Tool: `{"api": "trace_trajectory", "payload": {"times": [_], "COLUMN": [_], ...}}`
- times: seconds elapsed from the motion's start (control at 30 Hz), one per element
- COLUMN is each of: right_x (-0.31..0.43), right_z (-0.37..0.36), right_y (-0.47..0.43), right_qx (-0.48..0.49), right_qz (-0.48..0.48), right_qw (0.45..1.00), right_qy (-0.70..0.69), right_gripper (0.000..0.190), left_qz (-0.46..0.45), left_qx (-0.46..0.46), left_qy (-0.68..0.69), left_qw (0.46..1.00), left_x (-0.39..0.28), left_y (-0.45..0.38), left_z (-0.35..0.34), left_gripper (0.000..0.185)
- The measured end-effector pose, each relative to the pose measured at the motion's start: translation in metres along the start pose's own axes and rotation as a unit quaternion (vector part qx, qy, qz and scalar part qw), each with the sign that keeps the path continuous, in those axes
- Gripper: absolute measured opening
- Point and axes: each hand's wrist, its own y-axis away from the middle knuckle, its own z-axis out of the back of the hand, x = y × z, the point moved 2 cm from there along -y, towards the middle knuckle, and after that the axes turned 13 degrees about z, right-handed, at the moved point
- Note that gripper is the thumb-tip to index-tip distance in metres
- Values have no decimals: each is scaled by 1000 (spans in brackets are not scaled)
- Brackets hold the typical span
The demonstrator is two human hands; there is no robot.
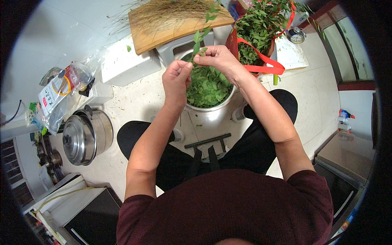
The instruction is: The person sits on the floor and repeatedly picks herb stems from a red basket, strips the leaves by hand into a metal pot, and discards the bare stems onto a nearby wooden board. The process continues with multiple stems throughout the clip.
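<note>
Above a round metal pot (230,97) filled with loose green leaves (209,88), my two hands meet at a leafy green sprig (197,41). My left hand (179,81) pinches the sprig's lower end between thumb and forefinger. My right hand (219,59) has its thumb and fingertips closed on the sprig just beside it, at a leaf. The sprig's top reaches up over a wooden board (180,30), where thin stripped stems (171,12) lie in a pile. Right of the board, a red bag (232,43) with red straps holds many leafy branches (257,27).
White foam boxes (131,62) stand at the left, near plastic packaging (62,88). A lidded steel pot (87,136) is on the floor. The board rests on a grey plastic stool (171,50). An alarm clock (296,36) sits at the upper right, on a white box lid (291,56).
</note>
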Motion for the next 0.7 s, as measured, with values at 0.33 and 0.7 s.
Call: {"api": "trace_trajectory", "payload": {"times": [0.33,0.7], "right_x": [1,13], "right_z": [17,-1], "right_y": [-4,2], "right_qx": [-94,-104], "right_qz": [16,248], "right_qw": [993,927], "right_qy": [-75,260], "right_gripper": [16,17], "left_qz": [-10,-20], "left_qx": [-5,-14], "left_qy": [-11,-45], "left_qw": [1000,999], "left_x": [0,3], "left_y": [1,1], "left_z": [0,-6], "left_gripper": [11,11]}}
